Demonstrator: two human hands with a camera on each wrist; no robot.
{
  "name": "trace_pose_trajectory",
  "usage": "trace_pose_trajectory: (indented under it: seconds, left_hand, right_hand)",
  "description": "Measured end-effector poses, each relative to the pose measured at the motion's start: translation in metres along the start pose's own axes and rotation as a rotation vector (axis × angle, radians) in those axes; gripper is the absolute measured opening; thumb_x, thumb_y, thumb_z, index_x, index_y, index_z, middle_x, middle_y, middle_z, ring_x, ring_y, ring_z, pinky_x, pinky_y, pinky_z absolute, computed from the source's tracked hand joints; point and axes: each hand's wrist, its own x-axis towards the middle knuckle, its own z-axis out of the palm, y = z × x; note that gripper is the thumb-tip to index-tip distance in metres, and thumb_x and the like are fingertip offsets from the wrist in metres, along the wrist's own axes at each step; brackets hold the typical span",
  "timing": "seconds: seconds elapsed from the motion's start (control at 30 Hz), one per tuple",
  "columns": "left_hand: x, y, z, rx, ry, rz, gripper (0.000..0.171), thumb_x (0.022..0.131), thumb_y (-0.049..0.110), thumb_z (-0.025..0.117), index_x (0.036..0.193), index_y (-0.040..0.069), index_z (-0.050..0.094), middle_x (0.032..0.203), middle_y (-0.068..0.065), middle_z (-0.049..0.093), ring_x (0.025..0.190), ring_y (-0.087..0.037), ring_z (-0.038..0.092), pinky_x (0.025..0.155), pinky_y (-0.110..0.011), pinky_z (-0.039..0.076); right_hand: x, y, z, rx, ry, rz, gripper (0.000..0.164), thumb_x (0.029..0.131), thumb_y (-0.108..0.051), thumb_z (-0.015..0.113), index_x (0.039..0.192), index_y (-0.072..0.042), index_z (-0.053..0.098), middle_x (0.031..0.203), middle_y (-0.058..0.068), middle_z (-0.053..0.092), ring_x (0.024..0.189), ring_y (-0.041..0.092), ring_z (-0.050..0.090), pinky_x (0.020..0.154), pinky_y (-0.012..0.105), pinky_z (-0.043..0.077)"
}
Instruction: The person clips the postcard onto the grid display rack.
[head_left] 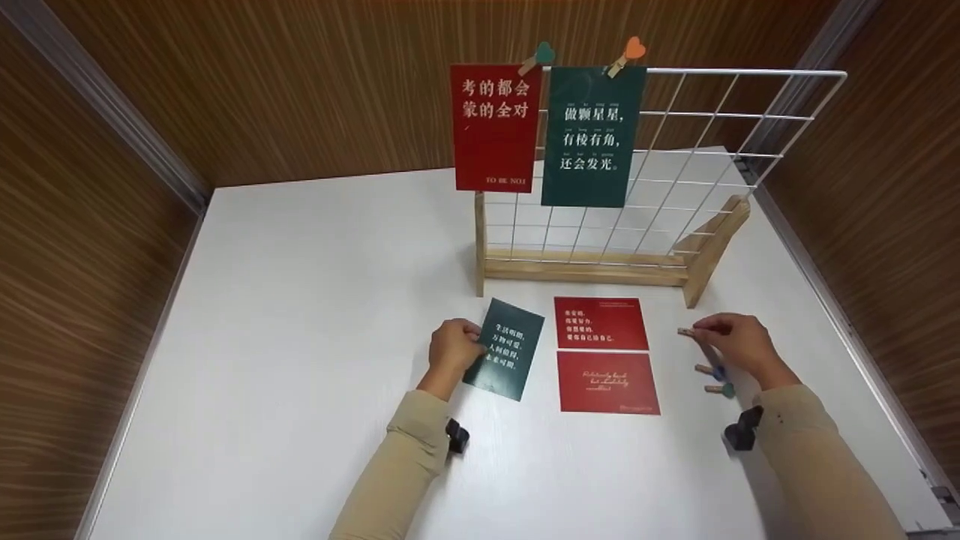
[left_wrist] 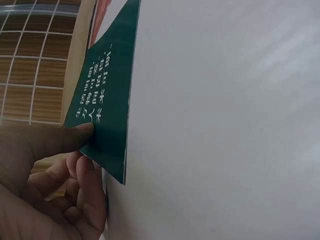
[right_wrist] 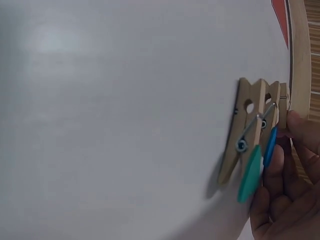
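My left hand (head_left: 452, 346) pinches a dark green card (head_left: 507, 351) with white writing by its left edge, thumb on top. In the left wrist view the card (left_wrist: 112, 125) slants above the white table. On the right, my right hand (head_left: 739, 343) holds a small wooden clothespin (head_left: 685, 331) between thumb and fingers; its far end is hidden by the fingers. Just below that hand lie two more clothespins, one with a blue heart (head_left: 709, 371) and one with a green heart (head_left: 718, 389). Between the hands, two red cards lie flat, an upper card (head_left: 600, 323) and a lower card (head_left: 608, 383).
A white wire grid (head_left: 712, 127) on a wooden stand (head_left: 585, 270) stands at the back of the white table (head_left: 300, 337). A red card (head_left: 495, 142) and a green card (head_left: 592, 142) hang from its top bar by heart clothespins. Wood-grain panels surround the table.
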Motion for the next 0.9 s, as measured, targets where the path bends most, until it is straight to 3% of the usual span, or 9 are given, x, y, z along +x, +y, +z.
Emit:
trace_pose_trajectory:
  seconds: [0.27, 0.37, 0.5, 0.73, 0.9]
  left_hand:
    - [0.001, -0.004, -0.009, -0.036, -0.032, -0.006, 0.023, 0.069, 0.000, 0.081, 0.089, 0.003, 0.070, 0.078, -0.003, 0.065, 0.078, -0.018, 0.060, 0.073, -0.034, 0.049]
    - [0.002, -0.006, -0.012, -0.083, -0.050, -0.013, 0.024, 0.070, -0.002, 0.080, 0.091, 0.002, 0.070, 0.080, -0.004, 0.066, 0.078, -0.018, 0.061, 0.072, -0.032, 0.050]
    - [0.003, -0.007, -0.015, -0.158, -0.087, -0.045, 0.026, 0.071, -0.004, 0.078, 0.095, -0.001, 0.068, 0.085, -0.008, 0.067, 0.080, -0.019, 0.062, 0.070, -0.031, 0.051]
    - [0.004, -0.009, -0.019, -0.277, -0.181, -0.115, 0.030, 0.076, -0.006, 0.073, 0.103, 0.000, 0.063, 0.093, -0.011, 0.066, 0.083, -0.020, 0.061, 0.065, -0.030, 0.052]
    - [0.003, -0.010, -0.021, -0.367, -0.240, -0.161, 0.031, 0.079, -0.005, 0.071, 0.107, 0.002, 0.061, 0.096, -0.010, 0.066, 0.080, -0.017, 0.061, 0.059, -0.028, 0.052]
  right_hand:
    - [0.001, 0.000, -0.002, 0.010, 0.013, 0.000, 0.027, 0.097, -0.020, 0.058, 0.113, 0.002, 0.064, 0.108, 0.020, 0.063, 0.097, 0.032, 0.057, 0.081, 0.036, 0.048]
    - [0.002, 0.002, -0.003, 0.035, 0.023, 0.003, 0.028, 0.097, -0.021, 0.057, 0.114, 0.001, 0.062, 0.109, 0.020, 0.062, 0.098, 0.031, 0.058, 0.080, 0.027, 0.048]
    - [0.003, 0.005, -0.004, 0.117, 0.013, 0.011, 0.028, 0.098, -0.018, 0.056, 0.116, 0.002, 0.059, 0.112, 0.022, 0.061, 0.097, 0.023, 0.062, 0.075, 0.014, 0.048]
    - [0.001, 0.008, -0.008, 0.278, -0.028, 0.036, 0.034, 0.097, -0.022, 0.055, 0.121, 0.003, 0.052, 0.119, 0.024, 0.058, 0.094, 0.011, 0.066, 0.081, 0.018, 0.048]
    - [-0.002, 0.011, -0.009, 0.293, 0.034, -0.015, 0.039, 0.094, -0.027, 0.060, 0.118, 0.004, 0.059, 0.111, 0.010, 0.065, 0.091, -0.002, 0.062, 0.080, 0.010, 0.045]
